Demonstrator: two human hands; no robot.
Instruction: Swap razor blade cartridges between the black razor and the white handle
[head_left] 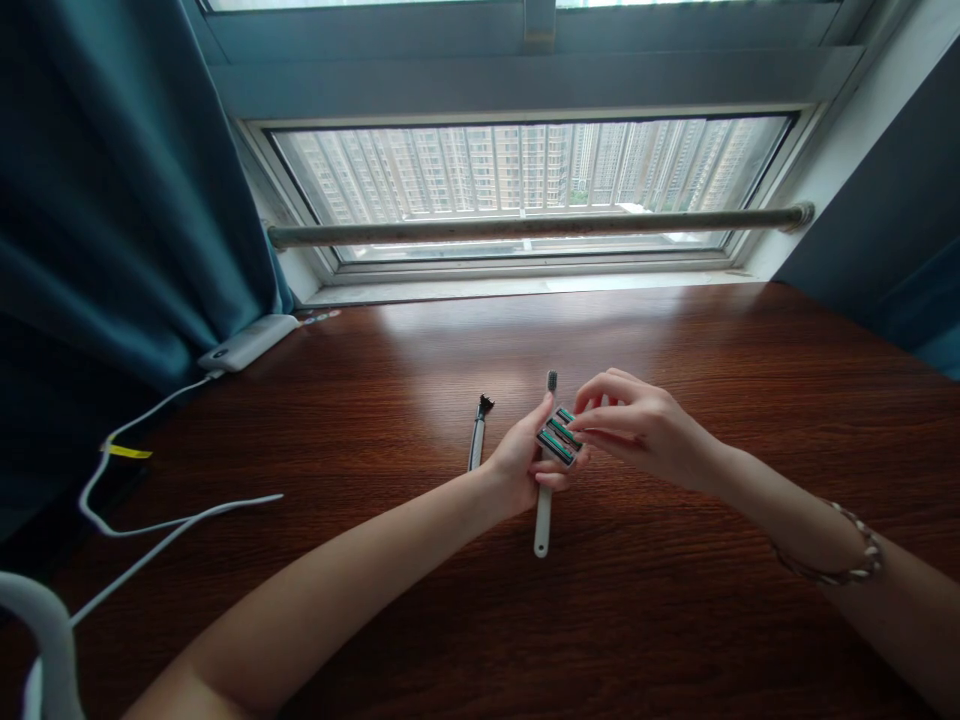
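Observation:
My left hand (519,462) is closed around a small clear pack of razor cartridges (557,440), with green and black strips showing. The fingers of my right hand (628,425) are bent together in a pinch at the pack's right edge. Under my left hand runs a white toothbrush (542,520). Its dark bristle head pokes out beyond my thumb, and its middle is hidden; whether my fingers touch it I cannot tell. A razor handle (477,440), grey with a black, bladeless-looking end, lies on the table just left of my left hand.
The brown wooden table (360,420) reaches to a window with a metal rail (540,228). At the left lie a white power strip or adapter (249,343) and a white cable (180,525). A curved white object (45,620) stands at the near left, beside a blue curtain (127,180).

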